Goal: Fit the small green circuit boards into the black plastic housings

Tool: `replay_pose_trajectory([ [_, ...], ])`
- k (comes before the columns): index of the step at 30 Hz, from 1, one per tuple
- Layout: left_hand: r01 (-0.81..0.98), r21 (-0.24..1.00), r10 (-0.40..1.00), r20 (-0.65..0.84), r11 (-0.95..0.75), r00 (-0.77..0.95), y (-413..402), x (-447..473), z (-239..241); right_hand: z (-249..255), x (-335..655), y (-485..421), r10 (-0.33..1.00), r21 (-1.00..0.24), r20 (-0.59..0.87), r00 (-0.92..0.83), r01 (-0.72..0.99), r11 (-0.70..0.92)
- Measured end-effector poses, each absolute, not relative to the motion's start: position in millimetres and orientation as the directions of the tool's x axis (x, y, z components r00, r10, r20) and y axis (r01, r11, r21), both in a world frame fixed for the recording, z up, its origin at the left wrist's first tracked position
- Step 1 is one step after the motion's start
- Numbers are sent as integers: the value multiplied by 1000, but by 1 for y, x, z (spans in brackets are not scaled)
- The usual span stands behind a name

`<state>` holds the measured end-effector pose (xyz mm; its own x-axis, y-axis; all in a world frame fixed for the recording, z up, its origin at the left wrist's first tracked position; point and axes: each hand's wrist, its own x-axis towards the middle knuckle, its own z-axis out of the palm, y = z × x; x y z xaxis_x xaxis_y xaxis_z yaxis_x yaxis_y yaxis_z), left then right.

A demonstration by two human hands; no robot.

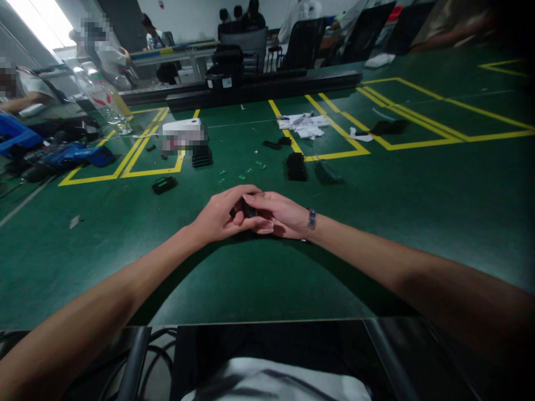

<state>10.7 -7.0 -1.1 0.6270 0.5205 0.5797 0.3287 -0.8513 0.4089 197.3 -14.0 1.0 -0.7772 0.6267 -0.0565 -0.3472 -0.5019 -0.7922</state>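
Observation:
Close together above the green table, my left hand (225, 214) and my right hand (284, 213) are both closed around one small black part (249, 207). Fingers cover much of it, so its exact kind does not show. A watch or bracelet (312, 219) sits on my right wrist. Just beyond the hands lie several small green circuit boards (242, 177). Two stacks of black plastic parts stand farther out, the left stack (202, 156) and the right stack (296, 166). Left of the hands is a black part with green in it (164, 185).
The green table (267, 284) carries yellow tape outlines. Crumpled white paper (307, 125), a clear plastic bottle (106, 103), a white box (181, 131) and a blue-and-black tool (62, 159) lie farther off. A long black bar (267, 86) crosses the back. Other people sit beyond.

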Motion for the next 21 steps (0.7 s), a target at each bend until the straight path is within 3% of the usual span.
replay_pose_trajectory([
  [21,322,463,558,588,-826,585,-9,18,7,2,196,-13,678,-801,-32,-734,-387,-457],
])
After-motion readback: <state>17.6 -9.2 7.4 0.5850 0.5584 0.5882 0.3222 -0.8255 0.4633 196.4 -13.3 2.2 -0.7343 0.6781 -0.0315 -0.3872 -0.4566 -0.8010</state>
